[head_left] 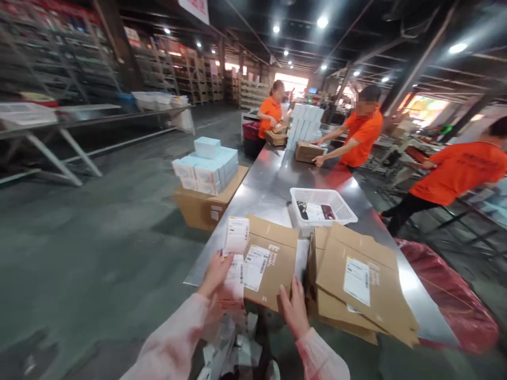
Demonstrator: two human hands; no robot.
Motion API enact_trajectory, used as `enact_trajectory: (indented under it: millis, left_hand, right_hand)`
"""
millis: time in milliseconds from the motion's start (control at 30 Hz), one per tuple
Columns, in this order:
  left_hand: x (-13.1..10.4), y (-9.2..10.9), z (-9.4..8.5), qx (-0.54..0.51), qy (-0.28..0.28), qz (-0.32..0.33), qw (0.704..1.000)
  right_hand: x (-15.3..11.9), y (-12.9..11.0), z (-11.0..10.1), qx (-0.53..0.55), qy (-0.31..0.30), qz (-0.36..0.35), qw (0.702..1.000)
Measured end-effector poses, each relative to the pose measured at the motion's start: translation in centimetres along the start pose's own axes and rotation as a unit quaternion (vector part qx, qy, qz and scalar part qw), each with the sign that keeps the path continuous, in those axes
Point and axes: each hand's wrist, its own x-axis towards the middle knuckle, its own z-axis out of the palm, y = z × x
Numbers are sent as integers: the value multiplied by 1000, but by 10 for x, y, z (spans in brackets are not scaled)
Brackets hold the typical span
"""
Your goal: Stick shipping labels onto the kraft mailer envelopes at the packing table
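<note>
My left hand is closed on a strip of white printed labels at the near left edge of the metal table. Beside it lies a flat brown cardboard piece with a white label on its face. My right hand rests against the lower right edge of that cardboard, its fingers apart. To the right, a pile of flat cardboard carries another white label. A white basket behind the cardboard holds dark items and a paper.
The metal table stretches forward, with white boxes at its far part. Two people in orange handle cardboard there; another stands at the right. Light-blue boxes sit on a large carton at left. A red plastic bag lies at right.
</note>
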Motion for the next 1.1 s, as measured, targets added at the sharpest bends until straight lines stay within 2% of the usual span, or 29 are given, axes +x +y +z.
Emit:
enact_trajectory:
  millis: [67, 100, 167, 267, 300, 333, 367, 400, 433, 467, 500, 533, 567, 633, 700, 767, 833, 967, 1100]
  left_hand:
    - [-15, 13, -2, -93, -46, -33, 994]
    - [-24, 20, -2, -146, -70, -50, 986]
    - [-43, 35, -1, -223, -109, -59, 967]
    - [-67, 51, 1, -210, -151, -41, 965]
    - [-74, 54, 1, -198, -163, -33, 966]
    - [-80, 56, 2, -192, -173, -25, 966]
    - [-86, 56, 4, -190, -183, -17, 964]
    - [-92, 56, 7, -193, -191, -8, 962]
    - [-98, 55, 11, -198, -201, 0, 959]
    - [-104, 53, 16, -200, -214, 5, 956]
    - [-110, 51, 21, -198, -229, 8, 953]
    - [-115, 48, 26, -192, -248, 14, 949]
    - [-118, 46, 30, -183, -268, 20, 946]
    - [-120, 41, 35, -180, -275, 33, 944]
    - [-115, 35, 34, -212, -221, 28, 951]
    - [-107, 27, 30, -251, -145, 3, 957]
    - [-101, 17, 25, -261, -112, -20, 959]
    - [-98, -5, 27, -213, -83, -14, 973]
    - [-96, -24, 38, -202, 17, -31, 979]
  right_hand:
    - [-7, -9, -35, 138, 36, -12, 990]
    - [-9, -11, -62, 177, 59, -13, 982]
    - [-8, -7, -132, 181, 112, -1, 977]
    - [-3, 11, -238, 67, 165, 42, 983]
    - [-2, 15, -263, 8, 175, 63, 983]
    - [-1, 16, -279, -55, 191, 75, 977]
    - [-1, 13, -283, -104, 203, 77, 971]
    - [-3, 6, -277, -126, 206, 70, 968]
    - [-6, -4, -260, -115, 189, 54, 974]
    - [-12, -17, -235, -70, 140, 32, 987]
    - [-18, -31, -204, 15, 62, 15, 998]
    - [-26, -45, -170, 117, -52, -4, 992]
    - [-34, -58, -136, 212, -139, -20, 967]
    - [-50, -77, -77, 338, -145, -14, 930]
    - [-59, -85, -39, 370, -146, 5, 918]
    - [-59, -87, -23, 346, -202, 3, 916]
    - [-47, -88, -23, 320, -231, -17, 919]
    - [-15, -99, -29, 217, -212, -54, 951]
    - [-5, -96, -17, 139, -231, -74, 960]
